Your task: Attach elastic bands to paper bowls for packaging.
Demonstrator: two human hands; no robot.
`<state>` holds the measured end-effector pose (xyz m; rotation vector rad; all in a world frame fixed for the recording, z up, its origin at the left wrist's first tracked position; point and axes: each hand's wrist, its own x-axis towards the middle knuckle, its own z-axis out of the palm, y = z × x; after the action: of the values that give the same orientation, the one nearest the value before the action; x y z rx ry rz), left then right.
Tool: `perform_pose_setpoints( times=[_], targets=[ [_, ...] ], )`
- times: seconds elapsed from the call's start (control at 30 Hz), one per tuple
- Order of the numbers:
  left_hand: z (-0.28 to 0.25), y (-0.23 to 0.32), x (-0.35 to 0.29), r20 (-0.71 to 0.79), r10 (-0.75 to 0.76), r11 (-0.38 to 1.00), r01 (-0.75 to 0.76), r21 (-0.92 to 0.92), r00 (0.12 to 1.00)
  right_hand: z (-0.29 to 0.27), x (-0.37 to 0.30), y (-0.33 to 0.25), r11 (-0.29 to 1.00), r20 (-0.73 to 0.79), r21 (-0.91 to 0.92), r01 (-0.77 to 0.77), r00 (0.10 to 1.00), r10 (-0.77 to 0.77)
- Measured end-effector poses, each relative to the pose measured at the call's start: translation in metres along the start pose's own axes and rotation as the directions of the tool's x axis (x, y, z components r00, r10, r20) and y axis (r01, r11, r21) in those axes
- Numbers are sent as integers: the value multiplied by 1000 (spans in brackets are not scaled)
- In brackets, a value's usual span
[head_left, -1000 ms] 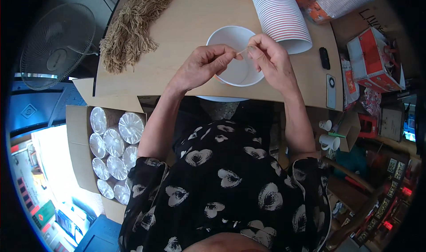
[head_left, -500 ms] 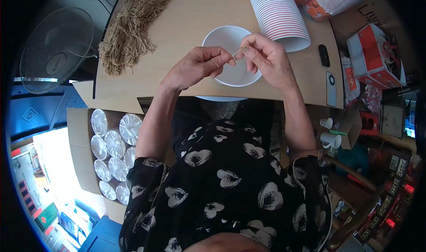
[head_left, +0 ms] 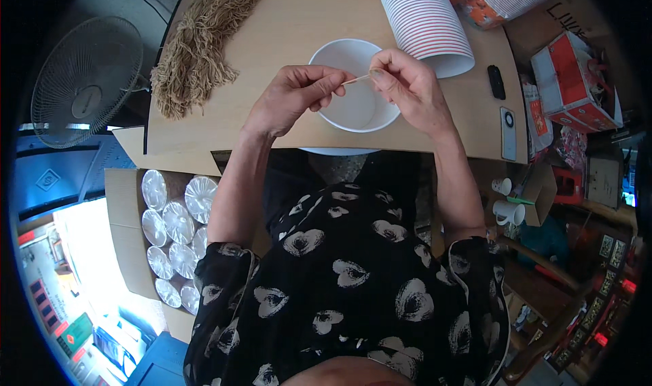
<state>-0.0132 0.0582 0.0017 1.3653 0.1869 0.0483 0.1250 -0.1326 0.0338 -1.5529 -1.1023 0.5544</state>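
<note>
Both hands are raised over a white paper tub on the table. A short piece of tan string stretches between them. My left hand pinches one end between thumb and fingertips. At the other end, my right hand has thumb and index finger closed on the string. Part of the tub's rim is hidden behind the hands. A bundle of tan strings lies at the table's far left. Next to the tub, on its right, a long nested stack of white tubs lies on its side.
A black object and a phone lie near the table's right edge. A fan stands at the left. Below the table's left side, an open carton holds several wrapped round packages. A red-and-white box sits at the right.
My left hand has shifted slightly left, away from my right hand. More of the string now shows, drawn straight between the fingertips.
</note>
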Motion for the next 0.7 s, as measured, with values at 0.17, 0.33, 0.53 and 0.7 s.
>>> perform_pose_setpoints(
  times=[0.17,0.33,0.53,0.7],
  targets=[
    [0,5,0,49,-73,996,75,-42,996,0,0,-1,998,-6,-48,40,999,-40],
    [-8,-1,-1,83,-21,1000,22,-15,996,3,4,1,1000,-16,9,23,1000,-23],
    [6,6,-7,-64,71,981,-58,188,995,8,10,10,995,-51,103,4,999,2],
    [13,-14,-5,-115,238,955,-211,208,964,15,13,8,966,-53,233,-115,990,131]
  ],
)
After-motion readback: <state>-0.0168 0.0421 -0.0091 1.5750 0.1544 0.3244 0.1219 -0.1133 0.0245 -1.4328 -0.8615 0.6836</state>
